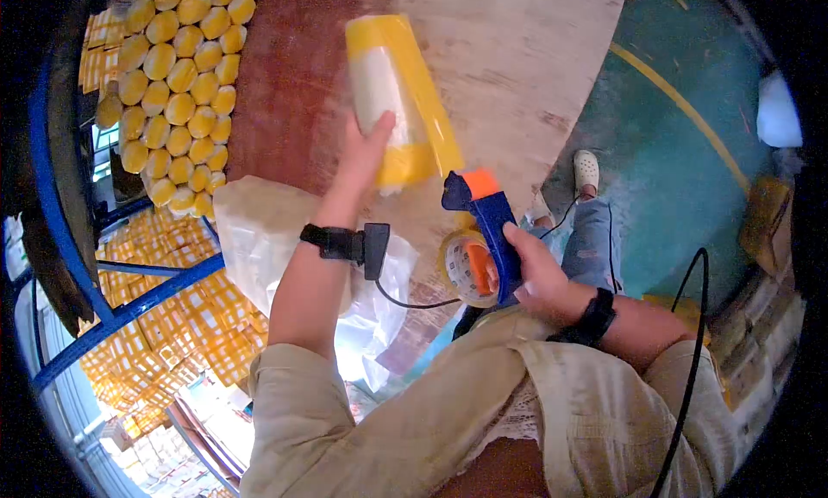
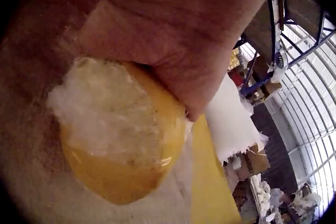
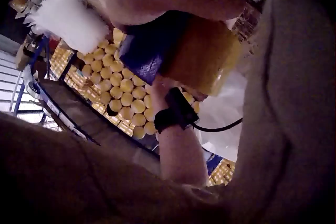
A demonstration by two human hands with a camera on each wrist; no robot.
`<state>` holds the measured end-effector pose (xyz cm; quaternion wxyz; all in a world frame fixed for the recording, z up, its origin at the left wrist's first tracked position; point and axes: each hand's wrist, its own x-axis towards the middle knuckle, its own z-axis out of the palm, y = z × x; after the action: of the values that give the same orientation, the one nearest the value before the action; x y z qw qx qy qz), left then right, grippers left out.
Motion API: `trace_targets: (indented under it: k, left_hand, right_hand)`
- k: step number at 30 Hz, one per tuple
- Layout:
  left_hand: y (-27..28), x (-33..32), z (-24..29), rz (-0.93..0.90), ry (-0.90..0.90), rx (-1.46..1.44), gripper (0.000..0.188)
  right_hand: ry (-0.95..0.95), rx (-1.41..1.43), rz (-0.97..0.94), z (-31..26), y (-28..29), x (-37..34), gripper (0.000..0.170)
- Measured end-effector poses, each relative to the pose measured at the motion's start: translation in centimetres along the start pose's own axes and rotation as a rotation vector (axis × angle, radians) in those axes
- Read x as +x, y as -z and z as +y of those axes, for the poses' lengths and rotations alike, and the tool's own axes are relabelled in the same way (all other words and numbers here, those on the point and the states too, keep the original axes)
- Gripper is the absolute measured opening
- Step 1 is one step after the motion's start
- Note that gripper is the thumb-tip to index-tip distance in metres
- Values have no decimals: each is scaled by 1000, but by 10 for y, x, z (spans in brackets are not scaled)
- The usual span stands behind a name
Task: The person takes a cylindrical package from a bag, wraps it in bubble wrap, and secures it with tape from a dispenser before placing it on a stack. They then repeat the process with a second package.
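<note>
My left hand point(image 1: 366, 149) grips a roll-shaped bundle point(image 1: 379, 75) wrapped in whitish plastic and yellow tape, tilted over the table. In the left wrist view the crumpled plastic end of the bundle point(image 2: 121, 134) faces the camera below the hand. A taut strip of yellow tape point(image 1: 429, 93) runs along the bundle's right side down to a blue tape dispenser point(image 1: 500, 235) with an orange tip. Curled round the dispenser's blue body is my right hand point(image 1: 542, 274). The tape roll point(image 1: 454, 261) sits on the dispenser's left side. In the right wrist view this hand hides part of the dispenser.
Under the bundle lies a worn reddish-brown and pale table point(image 1: 517, 58). Many yellow-ended rolls point(image 1: 181, 93) are stacked at the far left. Clear plastic sheeting point(image 1: 267, 218) lies nearby, by a blue metal frame point(image 1: 155, 300). A black cable point(image 1: 697, 325) loops at the right.
</note>
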<state>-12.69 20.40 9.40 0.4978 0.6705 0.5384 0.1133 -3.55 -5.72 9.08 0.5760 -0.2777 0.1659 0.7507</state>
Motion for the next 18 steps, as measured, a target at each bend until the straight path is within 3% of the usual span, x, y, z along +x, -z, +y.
trace_targets:
  k: [5,7,8,10,13,16,17,18]
  left_hand:
    - [-9,-8,16,35,77,-68,59]
    - [-13,-4,14,39,143,-119,60]
    - [-19,-5,13,8,133,-245,60]
    - [-35,-6,14,-57,103,-500,60]
    - [-31,-4,7,-197,190,-577,58]
    - [15,-9,41,-400,538,174,52]
    - [31,-5,37,-422,10,796,49]
    - [34,-7,46,-335,-337,1060,50]
  right_hand:
    - [-23,-33,-66,9,13,3,40]
    - [-69,-228,-34,20,20,6,40]
    - [-91,-325,-16,23,23,6,40]
    - [-129,-200,42,21,16,12,39]
    - [-57,-169,46,20,18,36,39]
    - [-133,-75,-13,-1,12,35,39]
    - [-141,-30,-62,-1,16,35,38]
    - [-160,-8,-5,-2,14,35,37]
